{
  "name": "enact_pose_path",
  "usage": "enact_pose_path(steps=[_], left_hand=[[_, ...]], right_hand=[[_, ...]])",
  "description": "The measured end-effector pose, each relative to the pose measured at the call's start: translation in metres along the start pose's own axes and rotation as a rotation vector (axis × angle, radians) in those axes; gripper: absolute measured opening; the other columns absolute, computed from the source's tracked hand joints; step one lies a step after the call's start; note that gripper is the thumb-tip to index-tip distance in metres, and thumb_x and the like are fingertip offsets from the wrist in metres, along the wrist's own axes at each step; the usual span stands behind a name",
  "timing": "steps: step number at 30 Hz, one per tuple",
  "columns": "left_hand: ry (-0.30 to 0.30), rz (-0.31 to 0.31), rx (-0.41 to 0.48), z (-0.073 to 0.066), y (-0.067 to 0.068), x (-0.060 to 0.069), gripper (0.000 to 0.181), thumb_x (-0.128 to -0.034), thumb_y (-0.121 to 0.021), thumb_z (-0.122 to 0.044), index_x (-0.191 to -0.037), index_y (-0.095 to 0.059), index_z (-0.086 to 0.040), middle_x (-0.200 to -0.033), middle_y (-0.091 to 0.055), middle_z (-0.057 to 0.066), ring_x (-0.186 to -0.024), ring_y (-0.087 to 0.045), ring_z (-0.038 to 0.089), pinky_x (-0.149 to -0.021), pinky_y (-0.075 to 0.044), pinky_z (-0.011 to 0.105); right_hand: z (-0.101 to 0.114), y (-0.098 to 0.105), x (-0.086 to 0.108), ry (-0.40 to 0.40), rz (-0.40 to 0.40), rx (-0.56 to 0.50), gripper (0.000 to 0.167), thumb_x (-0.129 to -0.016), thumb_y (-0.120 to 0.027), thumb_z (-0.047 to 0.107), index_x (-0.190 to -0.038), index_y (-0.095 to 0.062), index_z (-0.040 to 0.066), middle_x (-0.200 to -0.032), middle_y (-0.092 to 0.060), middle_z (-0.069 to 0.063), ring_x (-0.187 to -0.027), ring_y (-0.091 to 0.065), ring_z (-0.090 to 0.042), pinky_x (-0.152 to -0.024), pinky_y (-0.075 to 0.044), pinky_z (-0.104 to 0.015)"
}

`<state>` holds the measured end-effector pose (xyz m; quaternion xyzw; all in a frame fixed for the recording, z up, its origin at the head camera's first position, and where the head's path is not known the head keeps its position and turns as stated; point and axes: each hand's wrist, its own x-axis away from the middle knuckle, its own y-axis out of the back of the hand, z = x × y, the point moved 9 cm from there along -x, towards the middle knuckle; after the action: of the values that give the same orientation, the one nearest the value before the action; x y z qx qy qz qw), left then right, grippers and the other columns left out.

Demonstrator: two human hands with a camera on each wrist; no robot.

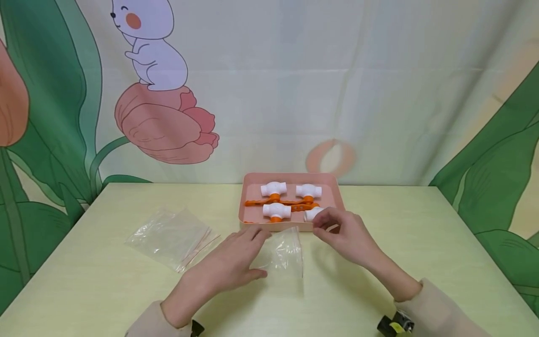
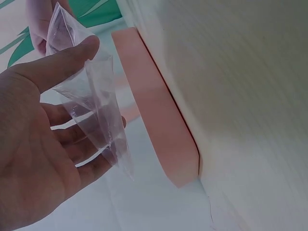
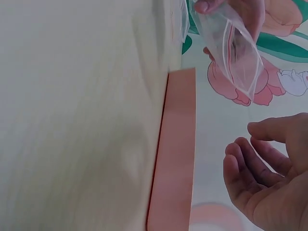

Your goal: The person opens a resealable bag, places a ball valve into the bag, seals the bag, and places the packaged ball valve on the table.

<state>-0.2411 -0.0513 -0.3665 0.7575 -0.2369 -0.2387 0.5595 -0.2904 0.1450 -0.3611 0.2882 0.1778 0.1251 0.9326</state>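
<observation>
A clear zip bag (image 1: 287, 252) hangs from my left hand (image 1: 229, 262) in front of the tray, above the table. The left wrist view shows the bag (image 2: 103, 108) between the thumb and fingers of that hand (image 2: 36, 159). My right hand (image 1: 351, 236) hovers by the tray's front right corner, to the right of the bag. In the right wrist view this hand (image 3: 269, 173) is empty, its fingers loosely bent and the thumb apart from them; the bag (image 3: 233, 50) does not touch it.
A pink tray (image 1: 294, 177) at the table's back holds several white fittings (image 1: 277, 210) with orange handles (image 1: 257, 203). More clear bags (image 1: 168, 236) lie flat on the table at left. Behind the table (image 1: 126, 201) hangs a printed curtain (image 1: 269, 93).
</observation>
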Motion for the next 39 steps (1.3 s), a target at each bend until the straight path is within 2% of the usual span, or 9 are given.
enact_pose_path(steps=[6,14,22,26,35,39], left_hand=[[-0.008,0.003,-0.005,-0.001,0.0,0.0,0.067,-0.085,-0.087,-0.027,-0.137,-0.053,-0.001,-0.14,-0.051,0.011,-0.124,-0.052,0.027,-0.097,-0.05,0.046],[-0.024,0.012,-0.01,-0.003,-0.002,0.0,0.071,-0.0855,-0.087,-0.027,-0.14,-0.052,0.001,-0.146,-0.049,0.012,-0.13,-0.05,0.028,-0.098,-0.05,0.047],[-0.03,0.01,-0.01,-0.004,-0.002,0.002,0.07,-0.0851,-0.087,-0.027,-0.14,-0.052,0.0,-0.144,-0.05,0.011,-0.129,-0.05,0.027,-0.096,-0.051,0.047],[-0.019,0.021,-0.001,-0.003,-0.002,0.002,0.071,-0.0857,-0.087,-0.027,-0.14,-0.051,0.0,-0.145,-0.05,0.011,-0.13,-0.05,0.027,-0.097,-0.051,0.047],[-0.018,0.018,-0.001,-0.003,-0.003,0.004,0.069,-0.0864,-0.086,-0.028,-0.14,-0.051,-0.002,-0.142,-0.05,0.008,-0.129,-0.05,0.026,-0.096,-0.051,0.047],[-0.019,0.019,-0.003,-0.002,-0.003,0.004,0.069,-0.0865,-0.086,-0.028,-0.14,-0.052,-0.001,-0.141,-0.051,0.008,-0.127,-0.051,0.026,-0.096,-0.051,0.046]], right_hand=[[-0.008,0.005,-0.013,-0.018,0.002,0.067,0.01,-0.093,-0.074,0.003,-0.103,-0.07,0.001,-0.094,-0.07,-0.002,-0.087,-0.066,-0.018,-0.077,-0.059,-0.032],[-0.017,0.007,-0.035,0.015,0.009,0.101,0.014,-0.095,-0.069,0.003,-0.107,-0.068,-0.004,-0.099,-0.071,-0.008,-0.091,-0.068,-0.024,-0.081,-0.06,-0.037],[-0.028,0.004,-0.047,-0.037,0.11,0.211,0.02,-0.096,-0.066,0.002,-0.114,-0.066,-0.008,-0.109,-0.069,-0.016,-0.099,-0.066,-0.03,-0.089,-0.057,-0.046],[-0.033,0.005,-0.05,-0.06,0.132,0.252,0.024,-0.094,-0.066,0.0,-0.116,-0.066,-0.008,-0.113,-0.069,-0.018,-0.104,-0.064,-0.034,-0.094,-0.053,-0.051],[-0.049,0.002,-0.06,-0.078,0.228,0.303,0.025,-0.091,-0.064,-0.005,-0.116,-0.066,-0.008,-0.113,-0.069,-0.018,-0.104,-0.064,-0.034,-0.095,-0.053,-0.049],[-0.053,0.001,-0.064,-0.061,0.236,0.351,0.028,-0.086,-0.061,-0.01,-0.113,-0.068,-0.006,-0.111,-0.069,-0.016,-0.099,-0.063,-0.031,-0.092,-0.053,-0.047]])
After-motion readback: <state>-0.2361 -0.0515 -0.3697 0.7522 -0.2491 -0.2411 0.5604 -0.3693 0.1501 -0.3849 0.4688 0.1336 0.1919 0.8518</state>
